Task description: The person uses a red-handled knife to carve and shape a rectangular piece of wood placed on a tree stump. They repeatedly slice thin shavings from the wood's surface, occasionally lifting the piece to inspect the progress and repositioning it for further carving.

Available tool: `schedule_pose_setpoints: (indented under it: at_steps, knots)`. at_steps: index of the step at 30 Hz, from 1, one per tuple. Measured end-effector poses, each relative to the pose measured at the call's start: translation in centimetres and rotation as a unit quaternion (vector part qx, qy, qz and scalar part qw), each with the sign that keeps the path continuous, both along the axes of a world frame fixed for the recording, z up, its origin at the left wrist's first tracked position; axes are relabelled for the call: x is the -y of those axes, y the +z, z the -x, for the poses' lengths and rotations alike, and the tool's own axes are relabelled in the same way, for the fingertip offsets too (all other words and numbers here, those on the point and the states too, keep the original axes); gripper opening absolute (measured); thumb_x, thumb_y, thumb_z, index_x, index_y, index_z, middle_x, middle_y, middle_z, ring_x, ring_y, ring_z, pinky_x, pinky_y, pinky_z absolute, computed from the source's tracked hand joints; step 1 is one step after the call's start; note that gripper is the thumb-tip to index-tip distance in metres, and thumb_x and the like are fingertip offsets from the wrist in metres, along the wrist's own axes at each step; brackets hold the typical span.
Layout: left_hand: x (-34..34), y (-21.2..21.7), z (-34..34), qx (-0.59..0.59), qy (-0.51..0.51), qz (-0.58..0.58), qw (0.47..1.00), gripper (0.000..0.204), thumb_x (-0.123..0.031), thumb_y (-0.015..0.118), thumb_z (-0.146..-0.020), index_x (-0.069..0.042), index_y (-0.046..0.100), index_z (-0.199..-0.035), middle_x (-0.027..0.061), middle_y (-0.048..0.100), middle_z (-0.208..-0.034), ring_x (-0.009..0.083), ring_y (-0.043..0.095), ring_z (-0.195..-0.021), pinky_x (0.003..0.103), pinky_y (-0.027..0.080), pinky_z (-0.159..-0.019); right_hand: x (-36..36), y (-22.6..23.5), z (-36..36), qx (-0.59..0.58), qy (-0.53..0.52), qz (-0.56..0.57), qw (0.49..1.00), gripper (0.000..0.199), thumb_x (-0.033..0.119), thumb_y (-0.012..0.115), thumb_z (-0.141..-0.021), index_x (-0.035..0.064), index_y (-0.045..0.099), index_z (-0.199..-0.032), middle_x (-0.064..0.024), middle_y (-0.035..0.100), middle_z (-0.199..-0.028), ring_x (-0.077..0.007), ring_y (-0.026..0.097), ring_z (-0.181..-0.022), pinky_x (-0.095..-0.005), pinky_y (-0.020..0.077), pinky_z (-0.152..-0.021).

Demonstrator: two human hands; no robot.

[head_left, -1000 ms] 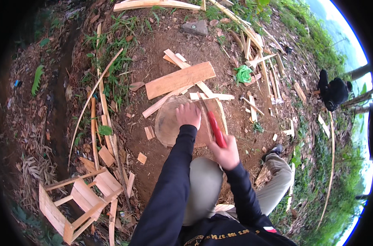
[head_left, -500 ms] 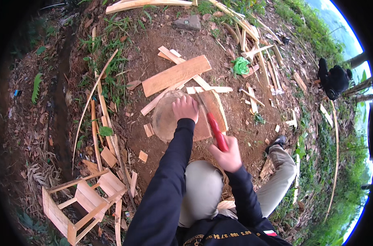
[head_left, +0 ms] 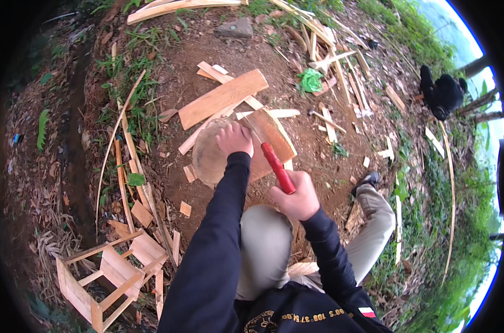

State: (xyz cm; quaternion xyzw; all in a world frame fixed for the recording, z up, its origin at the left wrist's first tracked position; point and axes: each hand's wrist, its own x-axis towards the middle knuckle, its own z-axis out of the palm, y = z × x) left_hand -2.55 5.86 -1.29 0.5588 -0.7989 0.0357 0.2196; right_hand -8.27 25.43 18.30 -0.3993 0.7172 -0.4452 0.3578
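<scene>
1. Head view, risk: the right hand (head_left: pixel 299 195) is wrapped around the red-handled saw (head_left: pixel 277 168), over the board (head_left: pixel 274 135). The left hand (head_left: pixel 234 140) lies palm-down close by, its grip unclear. A skipping saw could nick fingers; weak pressure could let the board slip.
2. Head view, materials: flat brown board, round pale stump (head_left: pixel 204 160), glossy handle.

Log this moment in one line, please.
left hand: over round wood block | right hand: gripping red-handled tool | beyond block: wide plank | lower left: wooden frame
</scene>
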Motion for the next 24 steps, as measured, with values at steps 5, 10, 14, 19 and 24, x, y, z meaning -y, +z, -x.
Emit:
schedule_pose_setpoints:
  at_steps: [5,10,14,19,24]
  knots:
    - [0.8,0.3,-0.2,-0.002,-0.008,-0.021,1.0,0.022,-0.033,0.052,-0.091,-0.013,0.06,-0.09,0.0069,0.061,-0.095,0.0288,0.057,-0.094,0.048,0.042,-0.083,-3.1,1.9,1.7,0.066,0.042,-0.002,0.997,0.021,0.01,0.064,-0.073,0.0018,0.049,-0.062,-0.0031,0.043,-0.051,-0.0103,0.04,-0.048,-0.0328,0.037,-0.048]
    - [0.7,1.4,-0.3,-0.124,0.024,0.014,0.992,0.02,-0.033,0.054,-0.092,-0.014,0.058,-0.096,0.0094,0.057,-0.104,0.0303,0.057,-0.097,0.049,0.042,-0.083,-2.0,2.1,2.2,0.053,0.021,0.007,0.998,0.022,0.009,0.064,-0.073,0.0007,0.047,-0.061,-0.0035,0.041,-0.051,-0.0104,0.04,-0.05,-0.0329,0.037,-0.049]
    - [1.0,1.5,-0.7,-0.076,0.046,0.024,0.996,0.017,-0.032,0.054,-0.094,-0.015,0.057,-0.097,0.0079,0.054,-0.102,0.0292,0.055,-0.098,0.048,0.041,-0.08,-1.6,2.1,2.1,0.015,0.061,0.03,0.998,0.02,0.009,0.064,-0.073,-0.0004,0.049,-0.063,-0.0053,0.041,-0.052,-0.0123,0.041,-0.049,-0.0337,0.0375,-0.05]
    - [1.4,1.2,-0.7,-0.075,0.035,0.008,0.997,0.015,-0.03,0.053,-0.095,-0.015,0.057,-0.094,0.007,0.054,-0.101,0.0278,0.055,-0.097,0.046,0.04,-0.077,-1.9,1.4,3.4,0.062,0.037,-0.005,0.997,0.021,0.01,0.065,-0.073,0.0014,0.049,-0.063,-0.0024,0.042,-0.052,-0.0099,0.04,-0.051,-0.0321,0.0368,-0.05]
    - [0.8,1.2,-0.3,-0.087,0.011,0.014,0.996,0.015,-0.028,0.054,-0.094,-0.013,0.056,-0.096,0.0078,0.054,-0.102,0.0276,0.054,-0.097,0.044,0.039,-0.079,-2.8,1.2,2.2,0.068,0.033,-0.006,0.997,0.018,0.008,0.064,-0.072,0.002,0.05,-0.063,-0.0017,0.043,-0.053,-0.0101,0.04,-0.051,-0.0316,0.0374,-0.05]
